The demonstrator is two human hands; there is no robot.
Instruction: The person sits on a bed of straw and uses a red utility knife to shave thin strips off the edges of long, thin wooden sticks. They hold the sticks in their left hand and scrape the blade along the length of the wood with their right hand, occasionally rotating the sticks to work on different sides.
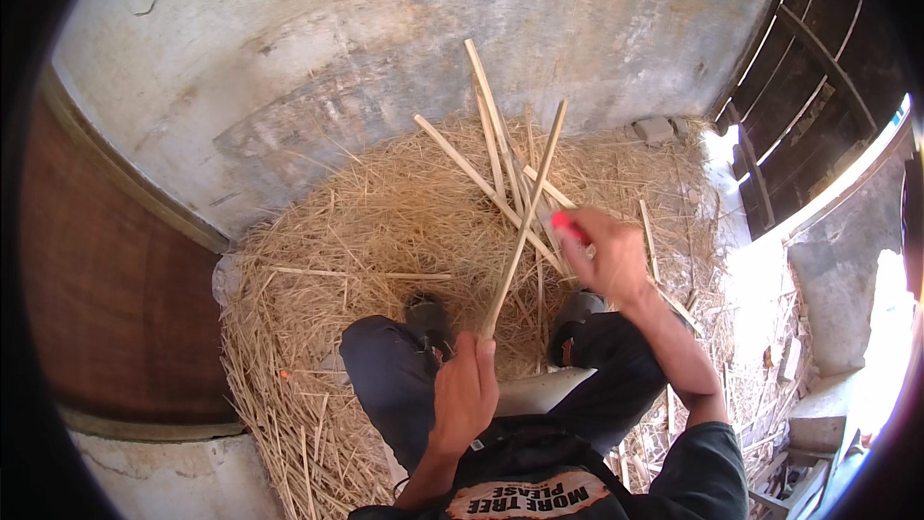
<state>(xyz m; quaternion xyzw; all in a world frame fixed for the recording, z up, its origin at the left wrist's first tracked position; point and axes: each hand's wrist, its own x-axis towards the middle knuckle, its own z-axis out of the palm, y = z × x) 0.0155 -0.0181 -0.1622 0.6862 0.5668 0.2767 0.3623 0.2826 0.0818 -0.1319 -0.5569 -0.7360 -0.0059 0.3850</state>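
My left hand (466,389) is closed round the near end of a long pale wooden strip (546,166), which slants up and away from my lap. In my closed right hand (616,258) is a red-handled knife (568,227). Motion blurs its short greyish blade, which lies close beside the strip's right side; whether the two touch I cannot tell. Beyond my hands, several similar strips (456,158) cross one another, some leaning toward the wall. My feet, in dark shoes (429,316), stand apart on either side of the held strip.
Straw-like shavings (385,202) cover the floor around me. A stained plaster wall (318,67) rises in front, with a brown wooden panel (125,279) at the left. Dark slatted boards (808,67) stand at the right, near a brick (654,131) and bright light.
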